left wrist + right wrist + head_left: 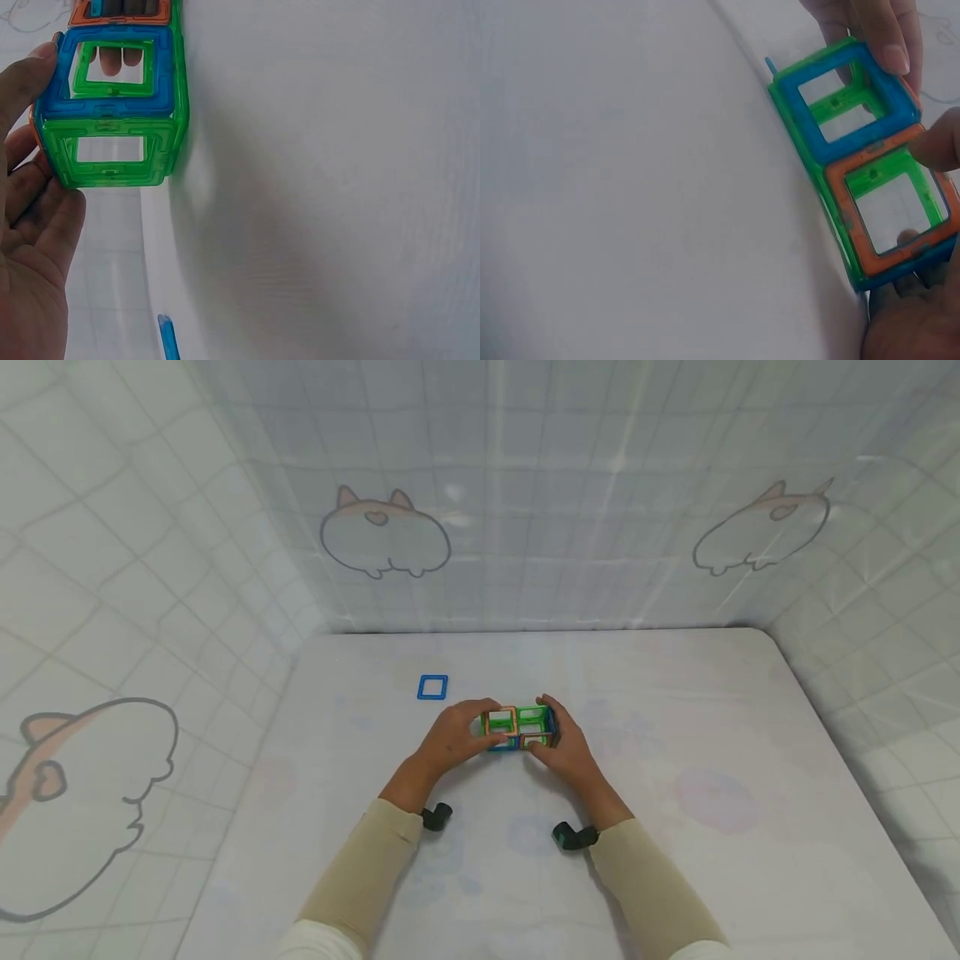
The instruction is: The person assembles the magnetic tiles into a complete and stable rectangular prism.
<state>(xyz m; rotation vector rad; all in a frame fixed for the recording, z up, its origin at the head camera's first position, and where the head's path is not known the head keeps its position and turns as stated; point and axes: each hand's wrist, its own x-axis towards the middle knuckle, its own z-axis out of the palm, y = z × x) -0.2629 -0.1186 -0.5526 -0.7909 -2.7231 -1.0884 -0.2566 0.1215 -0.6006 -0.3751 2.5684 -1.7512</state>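
Observation:
Both hands hold a two-cube box of magnetic tiles (517,722) at the middle of the table. Its see-through square frames are green, blue and orange. The left hand (452,737) grips the left end, with its thumb on the near side and fingers on the far side. At the other end, the right hand (567,748) holds the box between thumb and fingers. The right wrist view shows an orange square tile (840,196) beside a blue square tile (802,124) on one long face. In the left wrist view, green tiles (112,180) form the box's end.
A loose blue square tile (422,687) lies on the white table (645,877), beyond the left hand. Behind the table hangs a pale grid-patterned curtain (540,543) with cartoon animal drawings. Each wrist wears a black camera mount, such as the right one (574,837).

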